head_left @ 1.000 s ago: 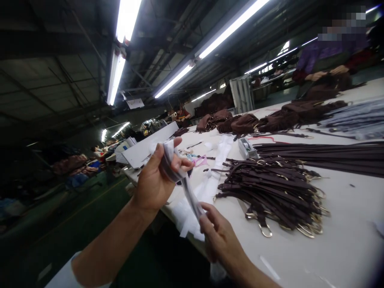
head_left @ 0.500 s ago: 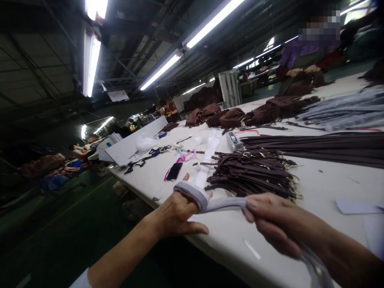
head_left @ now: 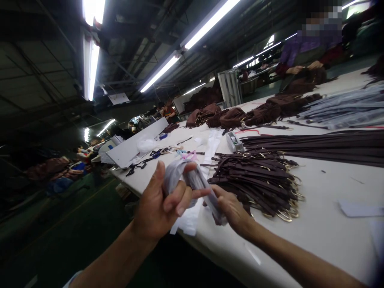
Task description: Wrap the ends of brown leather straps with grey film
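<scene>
A long strap in a pale grey wrapping [head_left: 175,173] is looped over the fingers of my left hand [head_left: 156,206], above the table's near edge. The left thumb points up, with some fingers curled inside the loop. My right hand [head_left: 232,208] pinches the same wrapped strap at the loop's right side. What lies inside the wrapping is hard to make out. Just beyond my right hand lies a bundle of dark brown straps [head_left: 261,176] with gold-coloured metal rings. White strips [head_left: 213,144] lie on the table behind my hands.
Longer brown straps [head_left: 324,148] and grey-wrapped straps [head_left: 348,108] lie to the right. A tape dispenser [head_left: 235,142] stands near the bundle. Brown bags [head_left: 232,117] line the far side, where a co-worker's hands [head_left: 306,68] handle brown material. A white board [head_left: 136,144] leans at left.
The strap stretched between my hands is now gathered into a loop around my left hand. My left hand has turned, thumb up; my right hand has come left, close beside it.
</scene>
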Demonstrator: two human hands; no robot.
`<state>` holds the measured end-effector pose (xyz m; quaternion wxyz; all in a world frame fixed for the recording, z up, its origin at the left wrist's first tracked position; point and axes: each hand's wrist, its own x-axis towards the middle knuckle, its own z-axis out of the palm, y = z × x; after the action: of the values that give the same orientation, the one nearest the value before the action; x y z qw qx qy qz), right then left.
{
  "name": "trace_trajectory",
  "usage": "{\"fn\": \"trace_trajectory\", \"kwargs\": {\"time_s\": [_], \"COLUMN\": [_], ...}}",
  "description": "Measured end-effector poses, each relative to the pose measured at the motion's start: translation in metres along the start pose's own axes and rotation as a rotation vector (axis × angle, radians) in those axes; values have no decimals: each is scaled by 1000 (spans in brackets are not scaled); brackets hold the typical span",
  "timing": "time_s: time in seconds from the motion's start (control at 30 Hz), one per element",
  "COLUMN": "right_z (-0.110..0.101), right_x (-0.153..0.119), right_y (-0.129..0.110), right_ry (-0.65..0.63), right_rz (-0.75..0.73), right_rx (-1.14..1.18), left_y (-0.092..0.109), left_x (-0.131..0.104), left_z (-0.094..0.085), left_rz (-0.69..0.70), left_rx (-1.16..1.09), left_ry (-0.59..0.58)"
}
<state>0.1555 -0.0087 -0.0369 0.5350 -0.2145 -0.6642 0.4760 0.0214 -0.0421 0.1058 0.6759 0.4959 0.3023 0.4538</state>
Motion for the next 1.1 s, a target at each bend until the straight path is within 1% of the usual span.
{"fn": "trace_trajectory", "kwargs": {"time_s": [0.1,0.17,0.23,0.27,0.33,0.4,0.47,0.53,0.57,0.63,0.7,0.73,0.8,0.83,0.9,0.93,1.0,1.07,1.1], "right_z": [36,55,66,68,63,49,34,28,29,38,49,53,53,49,34,25,6,-12,-20], "right_x": [-22,-32,-40,-44,-48,-49,-48,-51,-54,-64,-76,-81,-88,-89,-88,-87,-82,-76,-74], "right_y": [14,25,36,41,51,58,63,67,67,66,56,47,24,11,-13,-22,-32,-32,-29], "right_ry": [204,282,313,319,347,386,388,311,245,112,18,-9,-54,-81,-125,-125,-93,-52,-40], "right_rz": [95,191,283,325,392,416,410,422,446,510,565,578,564,547,539,566,669,780,818], "right_rx": [124,210,275,277,219,128,65,60,84,170,272,303,309,294,289,314,429,565,612], "left_y": [4,2,-3,-5,-8,-11,-13,-17,-19,-27,-40,-47,-64,-73,-88,-94,-103,-110,-112], "left_x": [11,15,19,20,21,20,19,21,24,31,40,44,48,48,45,42,33,22,16], "left_z": [6,8,9,8,7,5,3,-1,-3,-11,-22,-28,-43,-50,-62,-67,-74,-75,-75], "left_rz": [50,68,85,91,100,78,57,52,52,84,190,266,389,416,423,417,427,433,426], "left_rx": [-88,-136,-180,-202,-254,-298,-317,-309,-295,-240,-114,5,381,609,1010,1145,1291,1348,1365], "left_ry": [47,72,99,112,123,112,99,104,114,144,178,195,182,144,13,-68,-231,-382,-436]}}
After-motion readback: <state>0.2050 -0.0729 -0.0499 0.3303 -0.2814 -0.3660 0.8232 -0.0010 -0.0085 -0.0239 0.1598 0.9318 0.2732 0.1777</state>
